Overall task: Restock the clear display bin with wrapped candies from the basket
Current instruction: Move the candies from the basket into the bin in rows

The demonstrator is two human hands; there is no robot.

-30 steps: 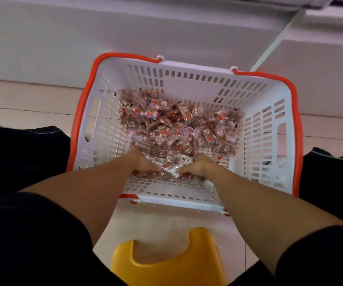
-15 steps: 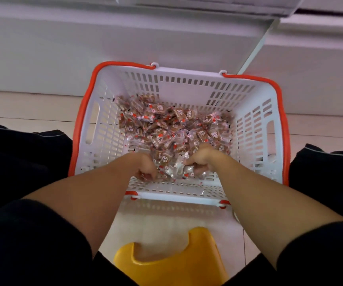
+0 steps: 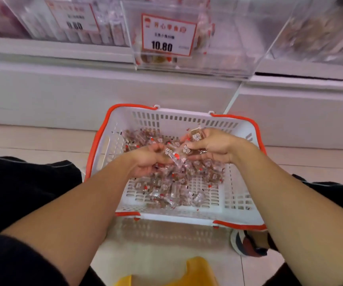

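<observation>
A white basket with an orange rim [image 3: 104, 139] sits on the floor and holds several clear-wrapped brown candies [image 3: 166, 186]. My left hand [image 3: 148, 159] and my right hand [image 3: 213, 145] are raised together above the basket, each curled round a scoop of wrapped candies [image 3: 189, 149]. The clear display bin [image 3: 224, 48] with a 10.80 price tag [image 3: 167, 35] stands on the shelf above; a few candies lie at its bottom.
More clear bins flank it at left [image 3: 67, 21] and right [image 3: 319, 29] on the white shelf [image 3: 104, 93]. A yellow stool [image 3: 195, 271] is between my legs. A shoe [image 3: 246, 242] rests by the basket's near right corner.
Both hands have scooped candies and lifted them out of the pile, up over the basket. My view has tilted up, so the display bins now show.
</observation>
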